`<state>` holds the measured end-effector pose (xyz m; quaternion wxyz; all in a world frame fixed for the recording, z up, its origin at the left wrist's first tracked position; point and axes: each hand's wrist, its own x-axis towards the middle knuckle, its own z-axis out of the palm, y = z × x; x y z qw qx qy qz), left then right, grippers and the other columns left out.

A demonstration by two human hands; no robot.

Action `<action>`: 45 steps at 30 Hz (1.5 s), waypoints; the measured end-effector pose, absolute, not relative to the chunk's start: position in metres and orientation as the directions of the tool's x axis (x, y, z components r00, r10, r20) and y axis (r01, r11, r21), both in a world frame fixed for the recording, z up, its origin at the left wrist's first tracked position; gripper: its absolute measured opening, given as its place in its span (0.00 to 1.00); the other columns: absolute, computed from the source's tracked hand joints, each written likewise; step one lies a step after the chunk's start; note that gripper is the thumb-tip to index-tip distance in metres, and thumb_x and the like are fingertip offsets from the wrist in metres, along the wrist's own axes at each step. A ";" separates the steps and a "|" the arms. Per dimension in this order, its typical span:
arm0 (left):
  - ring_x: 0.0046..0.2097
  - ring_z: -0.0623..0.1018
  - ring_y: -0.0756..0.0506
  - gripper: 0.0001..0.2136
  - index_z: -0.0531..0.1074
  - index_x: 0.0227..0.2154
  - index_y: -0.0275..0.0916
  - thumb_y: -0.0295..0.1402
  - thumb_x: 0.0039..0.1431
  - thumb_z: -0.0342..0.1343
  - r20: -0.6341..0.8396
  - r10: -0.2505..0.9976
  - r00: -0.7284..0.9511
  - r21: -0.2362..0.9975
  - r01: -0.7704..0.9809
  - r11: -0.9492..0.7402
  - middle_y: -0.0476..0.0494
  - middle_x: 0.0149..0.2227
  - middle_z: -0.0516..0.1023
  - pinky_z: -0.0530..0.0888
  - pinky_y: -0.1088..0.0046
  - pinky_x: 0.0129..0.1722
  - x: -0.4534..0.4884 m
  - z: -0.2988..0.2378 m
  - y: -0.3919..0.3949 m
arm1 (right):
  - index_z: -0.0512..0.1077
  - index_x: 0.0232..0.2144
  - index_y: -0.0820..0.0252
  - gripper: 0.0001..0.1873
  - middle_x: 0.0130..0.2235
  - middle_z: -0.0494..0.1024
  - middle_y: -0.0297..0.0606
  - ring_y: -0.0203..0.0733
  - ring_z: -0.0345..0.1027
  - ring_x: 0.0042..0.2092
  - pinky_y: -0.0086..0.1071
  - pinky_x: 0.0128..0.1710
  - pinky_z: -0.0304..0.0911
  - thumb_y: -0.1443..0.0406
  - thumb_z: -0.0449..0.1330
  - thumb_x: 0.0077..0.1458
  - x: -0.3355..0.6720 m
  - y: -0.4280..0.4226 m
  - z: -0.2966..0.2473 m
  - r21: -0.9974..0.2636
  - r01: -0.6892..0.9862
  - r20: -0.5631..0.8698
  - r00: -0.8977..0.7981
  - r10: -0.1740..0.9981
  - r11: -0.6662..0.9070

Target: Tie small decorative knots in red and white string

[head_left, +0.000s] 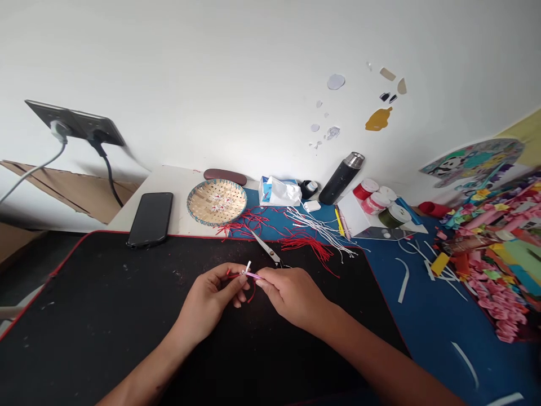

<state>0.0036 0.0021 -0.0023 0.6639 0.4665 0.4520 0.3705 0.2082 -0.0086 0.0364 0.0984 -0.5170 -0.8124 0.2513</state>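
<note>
Pink tube sits pinched between the person's left hand and right hand, held above the black desk mat near its far red-stitched edge. Both hands are nearly closed, fingers curled in toward each other, and the tube spans the small gap between them. A short white tip stands up at the tube's left end, and a thin red cord loops down beside the left hand's fingers; exactly how the fingers sit on these small pieces is too small to tell. Just beyond the hands, steel scissors lie with their black handles close to the right hand. A tangle of red tassel cords and a bundle of white cords spread across the far edge of the mat and onto a blue desk mat. Farther off stand a woven bamboo tray holding small red-and-white pieces, a black smartphone, a tissue packet, a black thermos and spools of ribbon. Heaps of pink and multicoloured paper scraps cover the right side of the desk.
</note>
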 end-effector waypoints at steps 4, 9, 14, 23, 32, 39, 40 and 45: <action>0.29 0.79 0.46 0.14 0.80 0.39 0.38 0.44 0.60 0.64 -0.164 0.964 0.211 0.984 -0.031 0.174 0.45 0.31 0.83 0.77 0.71 0.29 0.004 -0.003 0.000 | 0.75 0.36 0.57 0.14 0.28 0.75 0.32 0.36 0.66 0.28 0.28 0.30 0.50 0.62 0.52 0.72 0.199 -0.009 0.032 -0.609 0.753 -0.090 -0.380 0.920 0.251; 0.31 0.82 0.44 0.12 0.80 0.44 0.41 0.41 0.64 0.61 -0.003 0.993 0.120 0.985 0.173 -0.018 0.46 0.32 0.84 0.79 0.71 0.32 -0.001 -0.004 -0.004 | 0.77 0.38 0.57 0.15 0.27 0.74 0.31 0.35 0.63 0.27 0.29 0.29 0.49 0.61 0.52 0.71 0.187 -0.012 0.031 -0.725 0.666 -0.067 -0.323 0.944 0.176; 0.32 0.84 0.45 0.10 0.81 0.44 0.42 0.39 0.66 0.59 0.151 0.984 0.099 0.935 0.308 -0.174 0.46 0.36 0.86 0.79 0.72 0.34 -0.005 -0.004 -0.005 | 0.79 0.43 0.58 0.17 0.31 0.75 0.33 0.35 0.65 0.31 0.29 0.32 0.55 0.58 0.52 0.72 0.175 -0.017 0.025 -0.909 0.415 -0.084 -0.279 0.957 0.041; 0.39 0.84 0.44 0.09 0.80 0.47 0.42 0.32 0.68 0.58 0.359 0.921 0.151 0.800 0.459 -0.387 0.44 0.41 0.87 0.78 0.72 0.41 -0.008 -0.009 -0.004 | 0.78 0.41 0.63 0.26 0.17 0.59 0.23 0.29 0.45 0.17 0.26 0.18 0.44 0.46 0.57 0.65 0.154 -0.029 0.008 -0.946 -0.073 -0.297 -0.199 0.934 -0.316; 0.40 0.85 0.42 0.10 0.80 0.46 0.43 0.34 0.68 0.56 0.298 0.934 0.197 0.827 0.435 -0.356 0.43 0.41 0.87 0.79 0.71 0.42 -0.005 -0.010 -0.002 | 0.75 0.38 0.62 0.25 0.15 0.56 0.18 0.25 0.36 0.15 0.25 0.15 0.32 0.45 0.67 0.55 0.147 -0.037 0.004 -0.747 -0.416 -0.466 -0.227 0.855 -0.518; 0.39 0.85 0.42 0.09 0.81 0.44 0.43 0.34 0.67 0.57 0.315 0.932 0.179 0.830 0.424 -0.362 0.43 0.40 0.87 0.79 0.71 0.42 -0.004 -0.010 -0.003 | 0.73 0.35 0.60 0.26 0.15 0.57 0.18 0.24 0.35 0.15 0.25 0.15 0.31 0.44 0.70 0.51 0.145 -0.039 0.008 -0.629 -0.519 -0.497 -0.305 0.812 -0.579; 0.39 0.85 0.43 0.09 0.81 0.44 0.43 0.33 0.66 0.57 0.324 0.929 0.180 0.828 0.422 -0.370 0.44 0.39 0.87 0.79 0.71 0.42 -0.004 -0.010 -0.003 | 0.73 0.35 0.59 0.25 0.15 0.57 0.18 0.24 0.35 0.15 0.25 0.15 0.31 0.44 0.70 0.51 0.144 -0.040 0.007 -0.611 -0.534 -0.496 -0.318 0.808 -0.585; 0.39 0.84 0.43 0.09 0.80 0.45 0.43 0.33 0.67 0.56 0.318 0.927 0.200 0.816 0.441 -0.375 0.43 0.40 0.87 0.78 0.71 0.41 -0.005 -0.011 -0.003 | 0.71 0.35 0.57 0.22 0.15 0.56 0.17 0.25 0.34 0.15 0.26 0.15 0.30 0.46 0.69 0.55 0.141 -0.044 0.003 -0.538 -0.585 -0.495 -0.362 0.789 -0.606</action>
